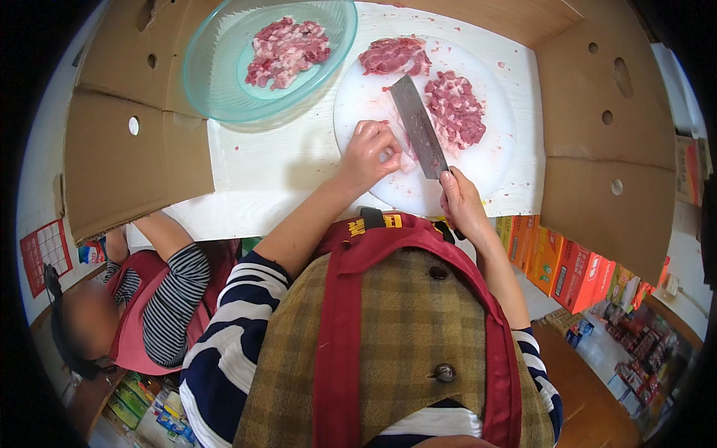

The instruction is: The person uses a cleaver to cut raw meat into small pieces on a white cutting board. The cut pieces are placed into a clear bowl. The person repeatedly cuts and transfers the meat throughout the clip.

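My right hand [462,201] grips the handle of a cleaver [420,127], whose blade slants up and left over a round white cutting board [493,101]. My left hand [372,154] is beside the blade with its fingers curled at a pale strip of meat [408,162]; whether it pinches the strip I cannot tell. Right of the blade lies a pile of diced raw meat [455,109]. A larger piece of raw meat [395,56] rests at the board's top. Up and left, more cut meat [287,53] lies in a clear greenish bowl [215,61].
Cardboard panels stand at the left [134,151] and right [610,145] of the white tabletop [252,168], which carries small meat scraps. A co-worker in a striped top [173,308] is at the lower left. Colourful boxes [566,269] are stacked below the right edge.
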The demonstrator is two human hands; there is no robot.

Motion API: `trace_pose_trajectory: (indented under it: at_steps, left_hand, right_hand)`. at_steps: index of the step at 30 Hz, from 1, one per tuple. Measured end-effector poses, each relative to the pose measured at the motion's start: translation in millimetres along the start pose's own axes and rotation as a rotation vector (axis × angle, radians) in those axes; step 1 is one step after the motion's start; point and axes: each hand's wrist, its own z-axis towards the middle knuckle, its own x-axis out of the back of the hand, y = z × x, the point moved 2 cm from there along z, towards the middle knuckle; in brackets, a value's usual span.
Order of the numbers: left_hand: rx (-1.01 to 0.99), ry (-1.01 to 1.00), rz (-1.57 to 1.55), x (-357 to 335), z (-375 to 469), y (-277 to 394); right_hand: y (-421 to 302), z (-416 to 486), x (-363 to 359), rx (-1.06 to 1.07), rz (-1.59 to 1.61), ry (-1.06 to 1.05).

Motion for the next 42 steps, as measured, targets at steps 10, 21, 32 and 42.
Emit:
trace_pose_trajectory:
  at_steps: [10, 21, 32, 42]
  left_hand:
    - [-0.005, -0.005, 0.016, 3, 1, 1]
    - [0.045, -0.026, 0.036, -1, 2, 0]
    - [0.024, 0.021, 0.02, -2, 1, 1]
    - [0.002, -0.049, 0.025, 3, 3, 4]
  right_hand:
    - [-12, -21, 16, -0.032, -0.114, 0.046]
    - [-41, 5, -20, 0.086, -0.407, -0.055]
    - [-11, -21, -1, 0.053, -0.336, -0.039]
    - [8, -58, 16, -0.001, 0.174, 0.128]
